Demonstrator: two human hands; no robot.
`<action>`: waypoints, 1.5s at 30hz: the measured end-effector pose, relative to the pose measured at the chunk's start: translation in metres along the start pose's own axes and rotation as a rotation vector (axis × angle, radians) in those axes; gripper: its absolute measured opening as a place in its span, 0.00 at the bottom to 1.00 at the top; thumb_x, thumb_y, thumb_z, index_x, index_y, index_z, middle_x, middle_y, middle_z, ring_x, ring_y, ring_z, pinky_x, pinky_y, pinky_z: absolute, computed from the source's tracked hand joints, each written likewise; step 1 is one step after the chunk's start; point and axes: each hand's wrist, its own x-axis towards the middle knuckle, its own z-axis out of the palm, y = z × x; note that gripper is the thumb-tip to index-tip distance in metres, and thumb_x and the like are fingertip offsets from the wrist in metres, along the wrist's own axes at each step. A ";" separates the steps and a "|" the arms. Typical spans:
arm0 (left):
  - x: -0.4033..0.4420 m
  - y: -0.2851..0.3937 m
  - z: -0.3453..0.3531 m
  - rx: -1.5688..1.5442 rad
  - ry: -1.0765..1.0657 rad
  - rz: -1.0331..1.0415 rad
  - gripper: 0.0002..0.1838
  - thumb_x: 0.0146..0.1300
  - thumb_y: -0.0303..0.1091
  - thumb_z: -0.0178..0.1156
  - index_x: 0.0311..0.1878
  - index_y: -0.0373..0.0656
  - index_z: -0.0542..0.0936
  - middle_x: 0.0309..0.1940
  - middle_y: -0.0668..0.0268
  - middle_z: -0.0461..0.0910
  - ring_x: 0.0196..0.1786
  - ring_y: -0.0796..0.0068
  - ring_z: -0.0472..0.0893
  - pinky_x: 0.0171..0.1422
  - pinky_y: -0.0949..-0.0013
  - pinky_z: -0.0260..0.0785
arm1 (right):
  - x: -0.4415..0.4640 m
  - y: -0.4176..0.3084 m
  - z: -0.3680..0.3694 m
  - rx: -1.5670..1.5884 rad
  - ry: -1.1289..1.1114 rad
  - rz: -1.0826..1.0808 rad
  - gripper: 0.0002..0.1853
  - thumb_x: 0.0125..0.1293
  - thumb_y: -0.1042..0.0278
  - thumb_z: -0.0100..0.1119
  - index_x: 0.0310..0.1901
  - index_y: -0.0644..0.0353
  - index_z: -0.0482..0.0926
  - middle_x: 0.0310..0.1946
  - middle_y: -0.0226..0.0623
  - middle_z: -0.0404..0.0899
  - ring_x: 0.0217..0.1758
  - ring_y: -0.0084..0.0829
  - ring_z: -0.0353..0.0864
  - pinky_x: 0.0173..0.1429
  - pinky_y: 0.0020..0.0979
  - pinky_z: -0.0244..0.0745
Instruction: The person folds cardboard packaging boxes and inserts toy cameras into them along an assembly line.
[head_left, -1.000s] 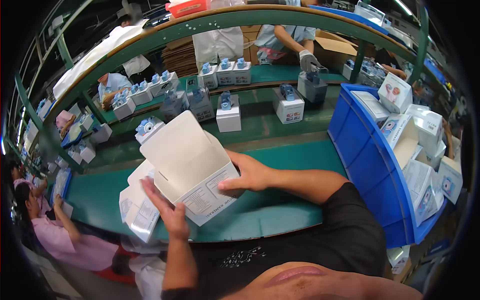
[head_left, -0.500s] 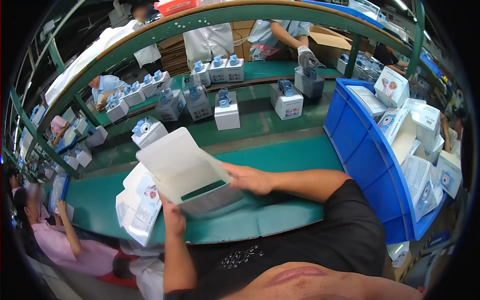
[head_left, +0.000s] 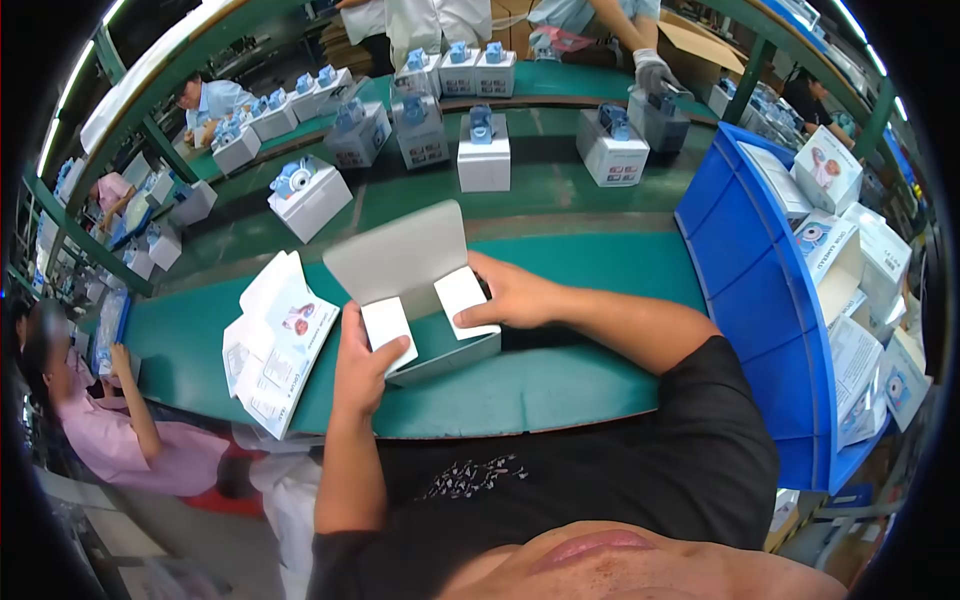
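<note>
My left hand (head_left: pixel 362 365) and my right hand (head_left: pixel 512 295) hold an unfolded carton box (head_left: pixel 398 252) between them, just above the green work surface. Its long back flap stands up. Two short white side flaps lean inward over the opening, one under each thumb. Green shows through the middle of the box, so its far end looks open. To the left of my left hand lie several flat, unassembled cartons (head_left: pixel 285 345) with printed pictures, partly overlapping.
A blue crate (head_left: pixel 765 270) full of printed boxes stands on my right. Beyond the work surface (head_left: pixel 600 270), a conveyor (head_left: pixel 545 150) carries white boxes (head_left: pixel 484 165) topped with blue toy-like cameras. A co-worker's gloved hand (head_left: pixel 652 72) touches a box at the back. Another person in pink (head_left: pixel 140 430) sits at left.
The box has turned and moved right, away from the flat cartons. Its two side flaps are now bent inward under my thumbs. My view has shifted slightly.
</note>
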 end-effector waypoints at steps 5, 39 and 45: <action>0.014 -0.015 -0.008 0.177 0.078 0.222 0.34 0.59 0.36 0.74 0.69 0.41 0.74 0.70 0.55 0.72 0.74 0.51 0.70 0.79 0.55 0.60 | 0.009 0.009 0.005 -0.240 0.104 -0.391 0.37 0.62 0.74 0.71 0.73 0.59 0.69 0.71 0.43 0.73 0.73 0.47 0.72 0.79 0.45 0.64; -0.005 0.031 -0.034 1.281 -0.376 0.558 0.26 0.75 0.50 0.58 0.71 0.53 0.81 0.82 0.55 0.65 0.84 0.44 0.61 0.83 0.40 0.54 | 0.003 0.008 0.005 -0.937 -0.080 -0.788 0.24 0.76 0.54 0.61 0.71 0.46 0.79 0.79 0.37 0.69 0.84 0.49 0.62 0.86 0.55 0.56; -0.008 0.045 -0.033 1.400 -0.389 0.558 0.25 0.76 0.49 0.56 0.71 0.53 0.81 0.81 0.56 0.66 0.84 0.45 0.61 0.84 0.39 0.52 | 0.006 0.002 0.009 -0.980 -0.092 -0.826 0.24 0.76 0.54 0.60 0.71 0.47 0.79 0.79 0.36 0.70 0.84 0.48 0.63 0.86 0.54 0.56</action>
